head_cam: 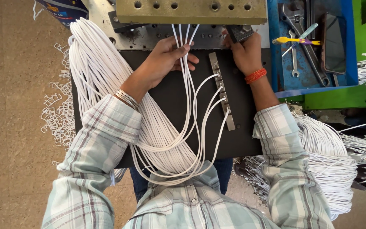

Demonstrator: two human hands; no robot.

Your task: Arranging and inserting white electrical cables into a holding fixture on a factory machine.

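Observation:
My left hand (166,57) pinches several thin white cables (186,85) that run up into a metal press block (191,10) at the top. These cables loop down over a black work plate (166,97) and curve back to a slim metal fixture bar (222,91). My right hand (244,53) rests at the top end of that bar, its fingers against a dark knurled part (239,32) of the machine. A thick bundle of white cables (94,63) drapes over my left forearm.
A blue tray (278,63) at the right holds wrenches (303,42), a yellow brush (295,40) and a dark phone (334,42). More white cable bundles (331,169) lie at lower right. White plastic scraps (58,114) litter the tan floor at left.

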